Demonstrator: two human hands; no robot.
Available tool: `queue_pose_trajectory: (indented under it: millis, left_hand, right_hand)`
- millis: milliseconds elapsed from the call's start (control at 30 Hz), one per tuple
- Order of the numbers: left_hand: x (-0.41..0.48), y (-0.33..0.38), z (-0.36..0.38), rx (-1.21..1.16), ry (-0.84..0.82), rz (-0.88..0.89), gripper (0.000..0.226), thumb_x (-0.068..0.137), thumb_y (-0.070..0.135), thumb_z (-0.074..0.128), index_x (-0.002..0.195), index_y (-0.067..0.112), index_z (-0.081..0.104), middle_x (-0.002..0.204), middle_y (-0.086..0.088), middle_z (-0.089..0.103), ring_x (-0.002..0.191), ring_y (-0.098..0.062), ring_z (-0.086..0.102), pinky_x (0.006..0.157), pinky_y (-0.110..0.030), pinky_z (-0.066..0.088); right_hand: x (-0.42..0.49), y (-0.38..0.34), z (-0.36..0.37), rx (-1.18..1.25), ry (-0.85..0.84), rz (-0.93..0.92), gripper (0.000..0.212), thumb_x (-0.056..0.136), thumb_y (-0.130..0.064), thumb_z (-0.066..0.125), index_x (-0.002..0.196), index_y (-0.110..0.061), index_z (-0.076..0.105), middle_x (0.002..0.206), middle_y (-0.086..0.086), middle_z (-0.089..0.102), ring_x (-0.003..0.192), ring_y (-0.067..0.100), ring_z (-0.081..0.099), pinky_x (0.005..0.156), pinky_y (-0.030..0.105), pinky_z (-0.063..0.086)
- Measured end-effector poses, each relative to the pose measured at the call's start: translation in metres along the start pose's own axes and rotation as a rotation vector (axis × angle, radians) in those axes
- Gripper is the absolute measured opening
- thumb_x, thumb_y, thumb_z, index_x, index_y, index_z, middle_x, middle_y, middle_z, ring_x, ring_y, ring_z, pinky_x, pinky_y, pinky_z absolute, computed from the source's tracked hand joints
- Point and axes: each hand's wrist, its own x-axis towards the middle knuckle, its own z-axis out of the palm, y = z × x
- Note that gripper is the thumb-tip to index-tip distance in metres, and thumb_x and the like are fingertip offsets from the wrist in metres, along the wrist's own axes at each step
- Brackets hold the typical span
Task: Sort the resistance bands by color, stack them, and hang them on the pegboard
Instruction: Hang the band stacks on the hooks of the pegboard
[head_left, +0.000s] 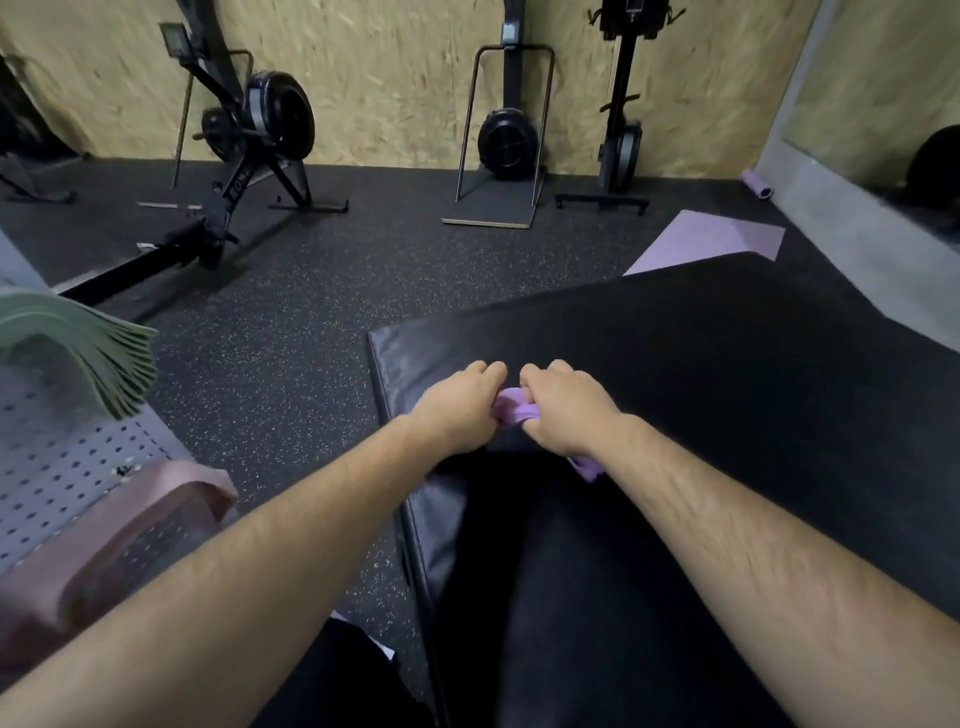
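Gripping a bunched-up purple elastic resistance band (511, 408) with the left hand (457, 410) and the right hand (563, 415) at once, knuckles up, fingers of both curled tight round it, fists nearly touching. Holding it just over the near left part of the big black padded vinyl mat (727, 364), with a loose tail of the purple poking out under the right wrist, also over the mat. Well left of the mat, a fanned stack of flat green resistance bands (93, 358), draped over something, can't tell what. Below those, still left of the mat, a grey perforated metal pegboard (62, 467), can't tell if lying or leaning, and across its near end a thick bundle of dusty pink resistance bands (130, 525), pretty blurry. Past the mat's far edge, a thin lilac foam mat (706, 239), partly hidden behind it, and further off a purple foam roller (757, 184). Across the speckled black rubber floor (311, 291) from the mat, against the chipboard wall (389, 78), a black rowing machine (249, 135) with a round flywheel
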Motion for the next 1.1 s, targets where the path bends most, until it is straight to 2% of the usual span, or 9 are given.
queue_pose_trajectory:
  millis: [67, 133, 233, 367, 500, 600, 767, 1000, 1100]
  left_hand:
    - [-0.026, 0.008, -0.019, -0.029, 0.137, -0.001, 0.024, 0.083, 0.016, 0.058, 0.090, 0.015, 0.035, 0.080, 0.003, 0.041, 0.088, -0.034, 0.050, 0.067, -0.039, 0.029]
    - [-0.055, 0.015, -0.041, -0.044, 0.224, -0.037, 0.023, 0.083, 0.015, 0.058, 0.091, 0.015, 0.036, 0.076, 0.007, 0.037, 0.082, -0.026, 0.041, 0.070, -0.037, 0.023]
    - [-0.106, 0.017, -0.074, -0.355, 0.229, -0.121, 0.025, 0.085, 0.010, 0.058, 0.093, 0.016, 0.035, 0.075, 0.004, 0.046, 0.065, -0.016, 0.038, 0.063, -0.037, 0.031]
    - [-0.186, 0.019, -0.126, -0.662, 0.276, -0.129, 0.037, 0.085, 0.004, 0.064, 0.102, 0.027, 0.041, 0.079, 0.001, 0.051, 0.061, -0.010, 0.045, 0.059, -0.028, 0.039]
    - [-0.270, 0.016, -0.169, -0.769, 0.298, -0.207, 0.043, 0.071, 0.021, 0.074, 0.105, 0.035, 0.052, 0.078, 0.003, 0.056, 0.065, -0.017, 0.051, 0.064, -0.032, 0.040]
    - [-0.336, 0.007, -0.195, -0.842, 0.314, -0.229, 0.047, 0.072, 0.021, 0.077, 0.113, 0.032, 0.057, 0.095, -0.018, 0.062, 0.080, -0.037, 0.060, 0.078, -0.045, 0.046]
    - [-0.436, -0.008, -0.228, -0.788, 0.451, -0.337, 0.035, 0.072, 0.025, 0.077, 0.104, 0.035, 0.066, 0.087, 0.001, 0.061, 0.080, -0.016, 0.056, 0.076, -0.033, 0.043]
    - [-0.527, -0.039, -0.275, -0.584, 0.614, -0.553, 0.033, 0.073, 0.025, 0.072, 0.105, 0.035, 0.069, 0.095, 0.003, 0.072, 0.094, -0.031, 0.066, 0.091, -0.048, 0.051]
    - [-0.544, -0.061, -0.286, -0.546, 0.667, -0.587, 0.031, 0.074, 0.021, 0.070, 0.102, 0.033, 0.070, 0.096, 0.001, 0.073, 0.088, -0.030, 0.065, 0.087, -0.043, 0.051]
  right_hand:
    - [-0.015, -0.010, -0.009, 0.112, 0.088, -0.050, 0.021, 0.089, -0.024, 0.060, 0.098, -0.019, 0.042, 0.096, 0.000, 0.054, 0.091, 0.026, 0.049, 0.082, 0.038, 0.040]
    - [-0.031, -0.027, -0.026, 0.393, 0.077, -0.055, 0.020, 0.086, -0.015, 0.057, 0.090, -0.019, 0.038, 0.089, -0.002, 0.050, 0.079, 0.024, 0.047, 0.070, 0.038, 0.038]
    - [-0.055, -0.059, -0.057, 0.647, 0.083, -0.127, 0.025, 0.081, -0.008, 0.055, 0.085, -0.022, 0.035, 0.079, -0.005, 0.043, 0.066, 0.014, 0.037, 0.061, 0.032, 0.033]
    - [-0.082, -0.111, -0.097, 0.818, 0.055, -0.292, 0.032, 0.078, -0.003, 0.063, 0.085, -0.023, 0.039, 0.075, -0.008, 0.041, 0.060, 0.005, 0.031, 0.057, 0.019, 0.031]
    - [-0.106, -0.173, -0.126, 0.930, -0.091, -0.444, 0.032, 0.080, 0.001, 0.064, 0.086, -0.021, 0.042, 0.074, -0.002, 0.040, 0.060, 0.007, 0.033, 0.054, 0.015, 0.032]
    - [-0.119, -0.221, -0.138, 1.034, -0.219, -0.568, 0.031, 0.071, -0.007, 0.063, 0.085, -0.027, 0.044, 0.078, 0.004, 0.036, 0.066, 0.015, 0.033, 0.059, 0.026, 0.033]
    - [-0.131, -0.303, -0.150, 1.046, -0.367, -0.773, 0.031, 0.067, -0.008, 0.060, 0.087, -0.026, 0.045, 0.082, 0.005, 0.035, 0.073, 0.021, 0.028, 0.060, 0.032, 0.025]
    - [-0.128, -0.418, -0.158, 0.996, -0.441, -0.896, 0.029, 0.070, -0.004, 0.058, 0.083, -0.028, 0.048, 0.082, 0.007, 0.047, 0.070, 0.019, 0.035, 0.059, 0.029, 0.030]
    - [-0.118, -0.454, -0.157, 1.002, -0.423, -0.905, 0.030, 0.075, 0.003, 0.055, 0.085, -0.025, 0.049, 0.075, 0.001, 0.047, 0.063, 0.015, 0.037, 0.057, 0.026, 0.033]
